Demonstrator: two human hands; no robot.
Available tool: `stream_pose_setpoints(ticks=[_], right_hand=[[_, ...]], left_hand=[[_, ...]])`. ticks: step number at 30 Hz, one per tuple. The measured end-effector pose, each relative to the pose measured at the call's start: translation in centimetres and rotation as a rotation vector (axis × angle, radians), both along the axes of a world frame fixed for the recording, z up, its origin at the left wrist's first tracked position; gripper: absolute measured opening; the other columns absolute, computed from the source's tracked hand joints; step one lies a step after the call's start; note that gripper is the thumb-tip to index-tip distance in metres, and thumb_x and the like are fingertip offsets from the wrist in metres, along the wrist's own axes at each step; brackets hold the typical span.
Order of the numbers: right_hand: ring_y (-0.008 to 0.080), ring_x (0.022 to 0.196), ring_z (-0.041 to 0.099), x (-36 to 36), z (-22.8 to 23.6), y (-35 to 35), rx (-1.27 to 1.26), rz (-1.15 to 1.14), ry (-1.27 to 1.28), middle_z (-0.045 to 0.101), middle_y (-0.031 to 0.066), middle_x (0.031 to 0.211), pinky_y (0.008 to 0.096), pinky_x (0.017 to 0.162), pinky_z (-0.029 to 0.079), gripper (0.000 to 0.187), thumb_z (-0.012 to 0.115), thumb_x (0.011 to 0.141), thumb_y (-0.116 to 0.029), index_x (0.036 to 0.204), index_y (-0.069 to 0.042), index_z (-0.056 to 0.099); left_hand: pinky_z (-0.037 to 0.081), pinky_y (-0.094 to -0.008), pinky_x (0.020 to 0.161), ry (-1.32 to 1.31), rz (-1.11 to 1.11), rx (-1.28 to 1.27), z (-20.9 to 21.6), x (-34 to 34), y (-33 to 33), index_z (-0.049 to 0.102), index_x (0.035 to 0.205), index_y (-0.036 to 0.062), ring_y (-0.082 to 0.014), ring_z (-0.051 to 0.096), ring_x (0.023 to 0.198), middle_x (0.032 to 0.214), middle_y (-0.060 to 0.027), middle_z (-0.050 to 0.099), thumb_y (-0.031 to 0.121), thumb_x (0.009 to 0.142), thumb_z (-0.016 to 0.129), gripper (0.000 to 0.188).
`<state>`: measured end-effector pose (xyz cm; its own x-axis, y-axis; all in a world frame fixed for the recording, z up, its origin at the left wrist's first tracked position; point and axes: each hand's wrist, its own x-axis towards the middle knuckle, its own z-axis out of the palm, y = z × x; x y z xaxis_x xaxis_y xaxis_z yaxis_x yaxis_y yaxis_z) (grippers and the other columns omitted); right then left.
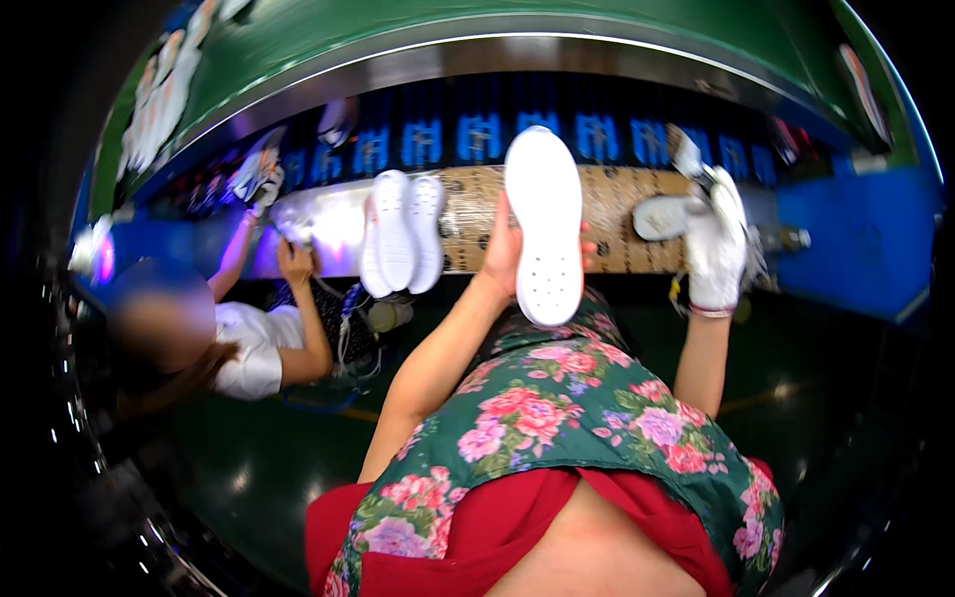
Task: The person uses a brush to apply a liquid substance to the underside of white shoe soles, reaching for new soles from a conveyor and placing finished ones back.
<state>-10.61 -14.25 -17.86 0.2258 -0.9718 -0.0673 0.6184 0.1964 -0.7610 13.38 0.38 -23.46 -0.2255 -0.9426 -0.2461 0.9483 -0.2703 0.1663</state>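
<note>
My bare left hand (504,251) grips a white shoe sole (543,214) from behind, holding it upright over the bench. The sole's flat face shows, with small dark holes near its lower end. On my right hand (716,249) is a white knit glove. Its fingers are closed around a pale, brush-like tool (686,154), blurred at its tip. Just left of that glove, a whitish oval dish (660,218) sits on the bench. Several more white soles (395,234) stand grouped on the bench to the left of the held one.
Brown printed covering lies on the bench (468,214). Behind it runs a row of blue holders (479,137) beneath a green upper shelf (497,40). At the left, a co-worker in a white shirt (261,348) handles a shoe part (257,169). A blue panel (846,244) stands at right.
</note>
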Motion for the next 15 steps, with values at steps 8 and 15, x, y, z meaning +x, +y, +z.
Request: stream_pose_setpoints(ticks=[8, 15], right_hand=[[0.0182, 0.097, 0.068, 4.2, 4.3, 3.6, -0.112, 0.096, 0.108, 0.071, 0.0144, 0.113, 0.0276, 0.085, 0.053, 0.027, 0.064, 0.092, -0.002, 0.118, 0.004, 0.067], [0.0165, 0.093, 0.071, 4.9, 5.7, 5.6, -0.322, 0.109, 0.424, 0.074, 0.0111, 0.103, 0.0292, 0.082, 0.058, 0.022, 0.072, 0.085, 0.0, 0.107, 0.003, 0.073]], left_hand=[[0.056, -0.0539, 0.09, -0.088, -0.073, 0.078, 1.4, -3.8, -1.2, 0.044, 0.144, 0.0037, -0.0383, 0.066, 0.104, 0.13, -0.0207, 0.059, 0.086, 0.087, 0.008, 0.107], [0.056, -0.0535, 0.09, -0.119, -0.123, 0.045, 2.9, -4.7, -0.5, 0.046, 0.143, 0.0023, -0.0367, 0.067, 0.103, 0.131, -0.0192, 0.059, 0.088, 0.084, 0.006, 0.112]])
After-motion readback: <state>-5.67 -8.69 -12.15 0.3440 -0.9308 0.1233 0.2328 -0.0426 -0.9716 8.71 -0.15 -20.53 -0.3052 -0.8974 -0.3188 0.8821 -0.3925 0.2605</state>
